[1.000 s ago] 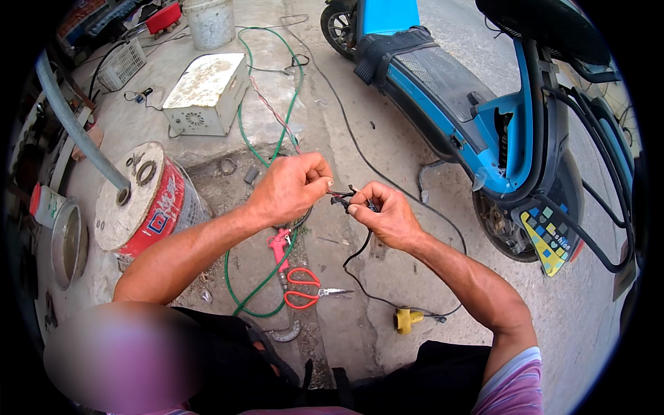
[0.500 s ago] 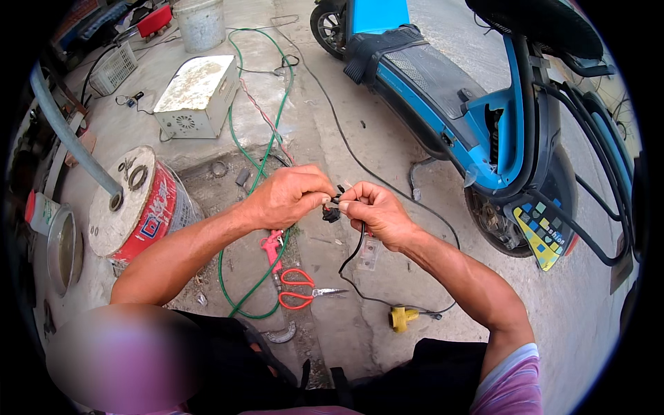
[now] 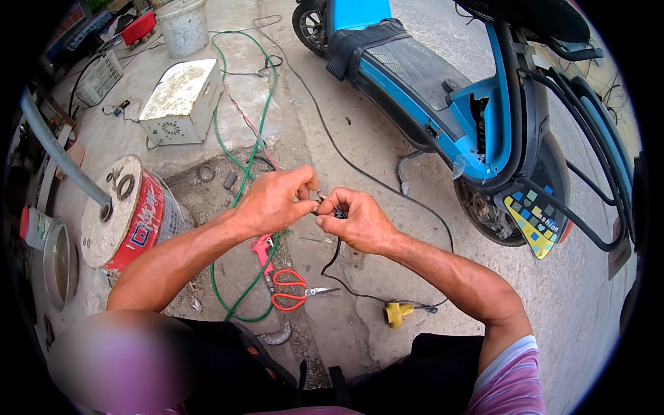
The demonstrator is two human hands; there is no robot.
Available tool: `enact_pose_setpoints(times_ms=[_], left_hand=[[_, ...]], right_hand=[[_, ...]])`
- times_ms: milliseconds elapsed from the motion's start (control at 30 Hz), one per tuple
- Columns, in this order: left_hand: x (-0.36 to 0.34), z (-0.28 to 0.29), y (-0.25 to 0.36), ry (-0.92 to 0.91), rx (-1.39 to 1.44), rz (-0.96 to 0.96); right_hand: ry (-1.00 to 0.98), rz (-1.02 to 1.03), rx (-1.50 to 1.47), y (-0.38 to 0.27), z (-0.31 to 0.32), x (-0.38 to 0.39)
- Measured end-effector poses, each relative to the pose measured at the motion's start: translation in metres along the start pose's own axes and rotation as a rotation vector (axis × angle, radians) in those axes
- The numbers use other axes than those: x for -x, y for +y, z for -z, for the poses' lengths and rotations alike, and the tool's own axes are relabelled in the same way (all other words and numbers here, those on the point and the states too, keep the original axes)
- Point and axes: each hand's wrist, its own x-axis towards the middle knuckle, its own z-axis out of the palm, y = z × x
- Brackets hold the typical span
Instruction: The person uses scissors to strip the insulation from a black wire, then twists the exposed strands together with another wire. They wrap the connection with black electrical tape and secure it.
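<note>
Both my hands are close together in front of me, fingertips meeting. My right hand (image 3: 360, 220) pinches the end of a black cable (image 3: 330, 268), which hangs below it and loops right along the ground. My left hand (image 3: 279, 202) has thumb and forefinger closed at that same cable end, where a small dark piece is mostly hidden by fingers. Beneath the hands lie red-handled scissors (image 3: 296, 288) and a pink, gun-shaped tool (image 3: 262, 249) beside a green hose (image 3: 218, 297). A yellow fitting (image 3: 395, 315) rests near the cable on the right.
A blue scooter (image 3: 408, 72) stands at the right. At left are a red-and-white drum (image 3: 142, 220) with a grey pipe (image 3: 62, 149), a metal basin (image 3: 59, 266) and a whitish metal box (image 3: 173, 104). A curved metal piece (image 3: 278, 335) lies near my feet.
My hands have shifted slightly left in the view, and the right fingers have curled in more. The black piece that hung below the fingers is now mostly covered. The whole view has moved a little.
</note>
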Motion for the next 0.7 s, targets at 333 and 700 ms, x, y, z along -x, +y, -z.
enact_pose_setpoints(times_ms=[333, 700], left_hand=[[0.000, 0.005, -0.015, 0.012, 0.026, -0.235], [0.012, 0.005, -0.003, -0.161, -0.078, -0.227]], right_hand=[[-0.032, -0.192, -0.314, -0.007, 0.001, -0.004], [-0.064, -0.273, -0.433, -0.005, 0.001, -0.002]])
